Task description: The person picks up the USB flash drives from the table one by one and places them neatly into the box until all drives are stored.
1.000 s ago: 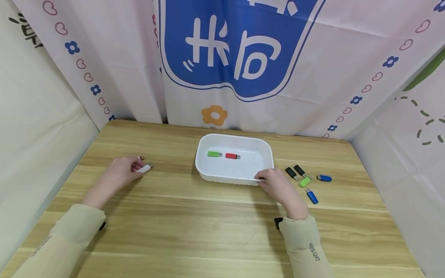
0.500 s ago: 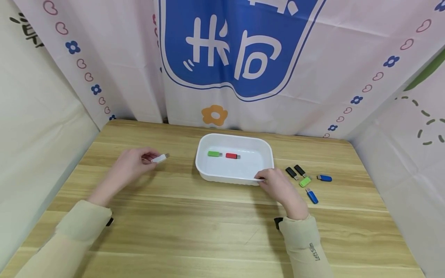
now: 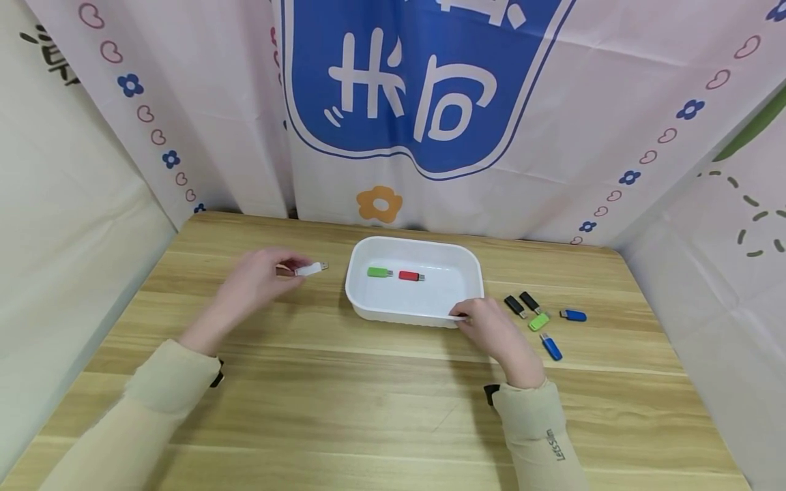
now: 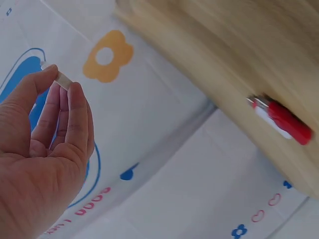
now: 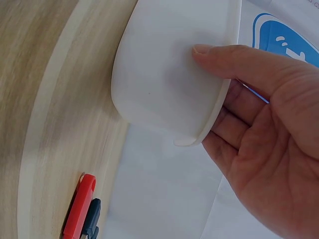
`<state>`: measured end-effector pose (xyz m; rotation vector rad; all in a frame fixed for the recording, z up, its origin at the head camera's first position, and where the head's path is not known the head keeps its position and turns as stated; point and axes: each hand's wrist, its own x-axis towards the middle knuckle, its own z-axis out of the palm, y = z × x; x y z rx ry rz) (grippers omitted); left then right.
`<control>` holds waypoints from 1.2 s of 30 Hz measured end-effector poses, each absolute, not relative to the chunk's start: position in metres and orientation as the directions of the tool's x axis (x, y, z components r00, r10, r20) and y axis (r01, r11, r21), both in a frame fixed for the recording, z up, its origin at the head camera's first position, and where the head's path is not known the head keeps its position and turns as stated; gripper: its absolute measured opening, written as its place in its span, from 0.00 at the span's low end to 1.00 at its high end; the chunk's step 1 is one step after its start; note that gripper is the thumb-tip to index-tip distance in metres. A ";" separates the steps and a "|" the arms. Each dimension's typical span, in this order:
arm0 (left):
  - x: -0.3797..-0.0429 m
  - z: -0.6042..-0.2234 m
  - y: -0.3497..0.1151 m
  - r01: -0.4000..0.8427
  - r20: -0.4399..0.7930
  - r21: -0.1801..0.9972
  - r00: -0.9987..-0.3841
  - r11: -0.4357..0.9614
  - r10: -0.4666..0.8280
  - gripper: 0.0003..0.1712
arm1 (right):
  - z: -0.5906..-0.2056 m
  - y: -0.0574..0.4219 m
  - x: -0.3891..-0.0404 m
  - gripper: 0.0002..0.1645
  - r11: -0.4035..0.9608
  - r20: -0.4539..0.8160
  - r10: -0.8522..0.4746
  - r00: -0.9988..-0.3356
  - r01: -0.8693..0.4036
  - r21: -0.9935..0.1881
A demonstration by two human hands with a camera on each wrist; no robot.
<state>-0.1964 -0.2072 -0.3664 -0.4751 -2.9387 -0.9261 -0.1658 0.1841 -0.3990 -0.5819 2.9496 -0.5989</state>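
Note:
My left hand (image 3: 260, 276) pinches a white USB flash drive (image 3: 310, 269) between thumb and fingertips, its metal plug pointing right, left of the white plastic box (image 3: 405, 316). In the left wrist view the same hand (image 4: 47, 149) holds the drive (image 4: 63, 80) up above the table. My right hand (image 3: 494, 332) grips the box's near right rim; in the right wrist view the thumb lies along the outer wall (image 5: 159, 74) and the other fingers go behind the rim. Inside the box lie a green flash drive (image 3: 378, 272) and a red one (image 3: 410, 276).
Right of the box lie two black drives (image 3: 514, 306), a light green drive (image 3: 538, 322) and two blue drives (image 3: 550, 346). A red drive (image 4: 289, 125) lies against a white one (image 4: 271, 121) in the left wrist view. The right wrist view has a red drive (image 5: 79, 206) beside a dark one (image 5: 91, 219).
My left hand has carried the white flash drive from the table's left side rightward and away from me, closer to the box. The right hand has stayed on the rim.

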 end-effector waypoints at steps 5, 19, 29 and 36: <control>-0.201 -0.363 -0.193 0.304 0.122 0.557 -0.950 0.773 0.286 0.16 | -0.400 0.185 -0.166 0.07 0.849 0.006 -0.385 -0.923 -0.357 -0.389; -0.214 -0.361 -0.150 0.394 0.136 0.564 -0.911 0.726 0.389 0.14 | -0.399 0.185 -0.165 0.07 0.849 0.009 -0.382 -0.924 -0.354 -0.392; -0.224 -0.362 -0.118 0.416 0.100 0.565 -0.892 0.713 0.442 0.15 | -0.400 0.185 -0.165 0.07 0.849 0.012 -0.380 -0.925 -0.353 -0.393; -0.230 -0.359 -0.095 0.411 0.059 0.564 -0.885 0.716 0.461 0.15 | -0.400 0.185 -0.165 0.07 0.846 0.021 -0.382 -0.924 -0.359 -0.394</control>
